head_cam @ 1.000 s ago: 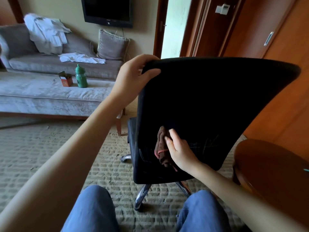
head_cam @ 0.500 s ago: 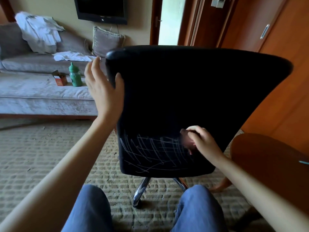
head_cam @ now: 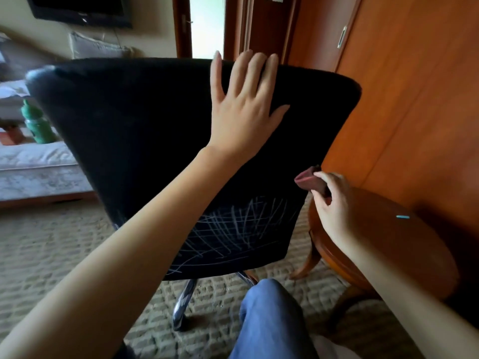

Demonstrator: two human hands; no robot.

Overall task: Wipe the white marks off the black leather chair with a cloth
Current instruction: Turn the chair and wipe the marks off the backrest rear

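The black leather chair point(head_cam: 134, 130) stands with its back toward me, tilted in the view. White scribbled marks point(head_cam: 241, 226) cover the lower right part of the backrest. My left hand point(head_cam: 243, 110) lies flat on the upper right of the backrest, fingers straight and reaching the top edge. My right hand point(head_cam: 334, 203) grips a bunched reddish-brown cloth point(head_cam: 309, 181) beside the chair's right edge, just off the leather and above the marks.
A round wooden table point(head_cam: 404, 242) stands close on the right, under my right forearm. Wooden wardrobe doors point(head_cam: 414, 99) rise behind it. A grey sofa point(head_cam: 33, 161) with a green bottle point(head_cam: 36, 123) is at the left. Carpet point(head_cam: 51, 255) covers the floor; my knee point(head_cam: 269, 314) is below.
The chair has swung round to the right. My left hand moved from the backrest's left edge to its upper right. My right hand with the cloth came off the marked leather to the right edge.
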